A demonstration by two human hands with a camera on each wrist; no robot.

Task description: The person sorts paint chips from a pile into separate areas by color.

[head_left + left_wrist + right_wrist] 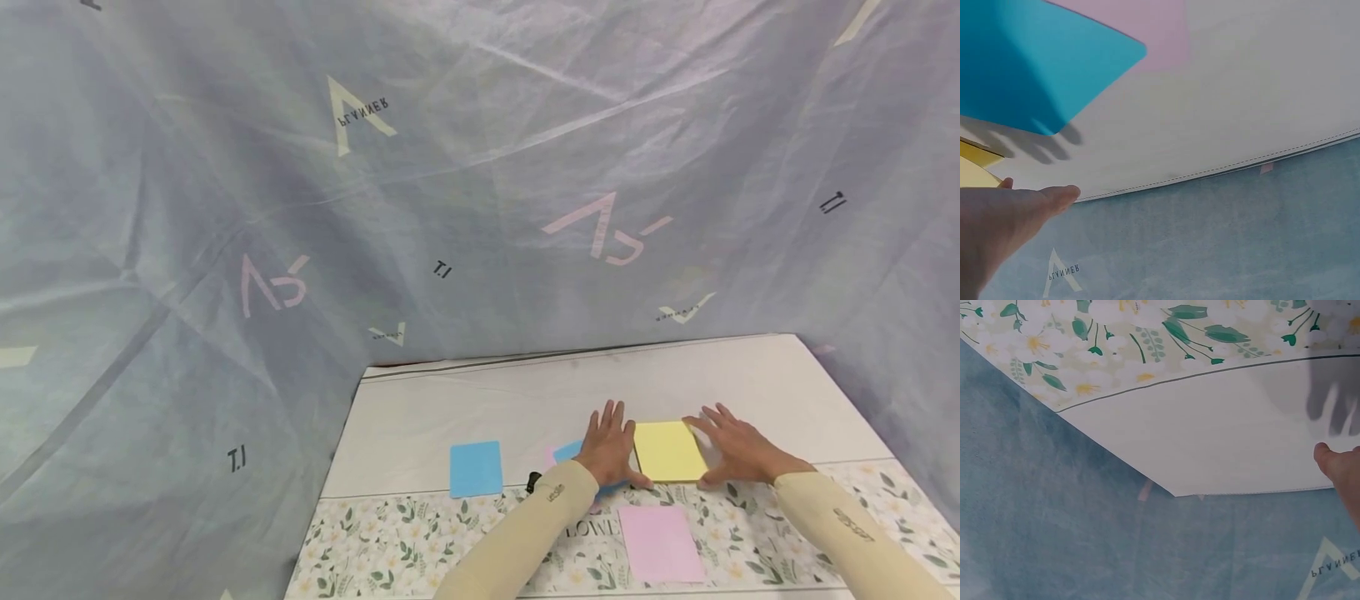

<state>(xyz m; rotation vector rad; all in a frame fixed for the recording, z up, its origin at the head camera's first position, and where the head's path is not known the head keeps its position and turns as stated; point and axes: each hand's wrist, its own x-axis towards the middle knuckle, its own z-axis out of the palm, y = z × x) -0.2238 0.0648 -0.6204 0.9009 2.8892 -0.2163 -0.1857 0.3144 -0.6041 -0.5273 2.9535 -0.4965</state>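
Observation:
A flat yellow square lies between my two hands. My left hand is at its left edge, fingers spread and thumb near the lower left corner. My right hand is at the right edge with index finger and thumb apart, near the upper and lower right corners. Firm contact is hard to judge. Under the left wrist, a blue square overlaps a pink square; the hand and sleeve partly hide both in the head view. Only a few fingers of the right hand show in the right wrist view.
Another pink square lies in front of the yellow one, and a separate blue square to the left. A small black object sits beside the left sleeve. Grey-blue printed fabric hangs behind the white and floral table covering.

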